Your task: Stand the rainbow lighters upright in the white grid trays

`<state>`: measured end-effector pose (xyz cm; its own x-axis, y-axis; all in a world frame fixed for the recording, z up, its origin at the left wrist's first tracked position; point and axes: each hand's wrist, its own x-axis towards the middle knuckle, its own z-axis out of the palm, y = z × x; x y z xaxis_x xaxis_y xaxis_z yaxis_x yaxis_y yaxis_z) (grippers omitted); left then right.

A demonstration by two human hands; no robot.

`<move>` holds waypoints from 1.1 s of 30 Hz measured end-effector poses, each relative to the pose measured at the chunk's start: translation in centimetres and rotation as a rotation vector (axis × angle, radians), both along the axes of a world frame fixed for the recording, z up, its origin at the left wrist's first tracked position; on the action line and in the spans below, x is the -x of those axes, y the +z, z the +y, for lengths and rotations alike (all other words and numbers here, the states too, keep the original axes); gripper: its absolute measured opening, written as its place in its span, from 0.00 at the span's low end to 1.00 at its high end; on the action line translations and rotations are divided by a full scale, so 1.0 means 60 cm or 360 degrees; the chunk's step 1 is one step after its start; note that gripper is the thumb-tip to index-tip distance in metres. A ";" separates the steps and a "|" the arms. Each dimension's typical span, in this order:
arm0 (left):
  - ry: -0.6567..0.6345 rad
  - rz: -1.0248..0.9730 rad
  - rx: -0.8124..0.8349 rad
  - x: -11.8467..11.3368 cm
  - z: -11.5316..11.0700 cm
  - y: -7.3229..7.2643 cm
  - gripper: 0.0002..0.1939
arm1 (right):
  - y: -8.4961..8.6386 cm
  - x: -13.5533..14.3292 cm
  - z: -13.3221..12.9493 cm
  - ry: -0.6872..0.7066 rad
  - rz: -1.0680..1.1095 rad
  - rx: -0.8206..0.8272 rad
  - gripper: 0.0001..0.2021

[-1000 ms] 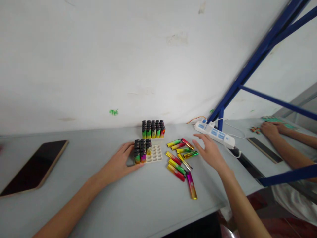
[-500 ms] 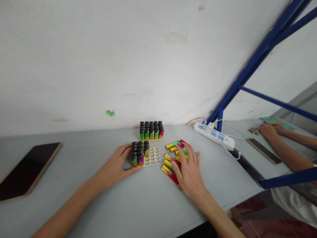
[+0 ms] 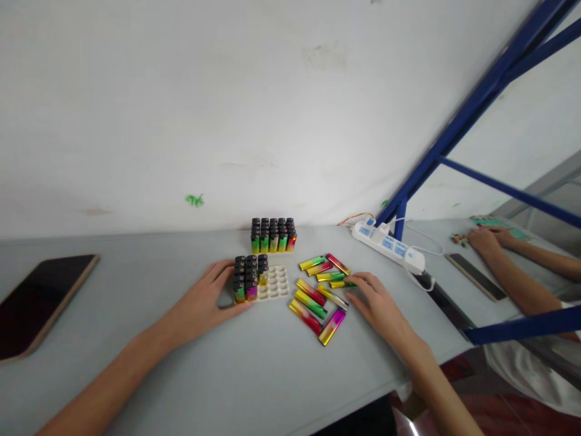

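Note:
A white tray (image 3: pixel 275 284) with round sockets stands on the table. Lighters (image 3: pixel 245 280) with black tops stand upright in its left part, in green, purple and yellow. My left hand (image 3: pixel 204 303) curves around the tray's left end, thumb along the front and fingers behind, holding it. To the right, several loose lighters (image 3: pixel 313 301) lie flat in red, yellow, green and purple. My right hand (image 3: pixel 379 306) is at their right edge. Its fingertips touch the end of a green and yellow lighter (image 3: pixel 338 284), with thumb and forefinger apart.
A second block of upright lighters (image 3: pixel 273 236) stands against the wall. A white power strip (image 3: pixel 388 247) with cables lies back right beside a blue metal frame (image 3: pixel 422 163). A dark tablet-like slab (image 3: pixel 43 303) lies left. Another person's hands (image 3: pixel 488 238) work far right.
My right hand has moved right off the middle of the loose lighters, uncovering them, including a purple one. My left hand stays on the tray. The view has shifted slightly.

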<state>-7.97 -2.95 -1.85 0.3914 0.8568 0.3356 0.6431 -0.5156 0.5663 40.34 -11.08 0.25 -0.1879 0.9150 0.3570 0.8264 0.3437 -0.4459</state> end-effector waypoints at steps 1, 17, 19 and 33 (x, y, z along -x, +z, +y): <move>-0.0003 0.0007 0.0005 0.000 0.000 0.001 0.40 | -0.005 0.001 0.001 -0.0001 -0.0032 -0.0003 0.13; -0.0020 -0.0010 0.0039 -0.012 -0.012 0.019 0.37 | 0.126 0.119 0.130 0.0066 0.0990 0.0248 0.28; -0.0037 -0.0021 0.0032 -0.011 -0.013 0.019 0.37 | 0.131 0.174 0.154 0.0123 0.1172 0.0319 0.30; -0.0052 -0.0005 0.0037 -0.008 -0.015 0.022 0.37 | 0.085 0.290 0.129 0.0295 0.1906 0.1134 0.44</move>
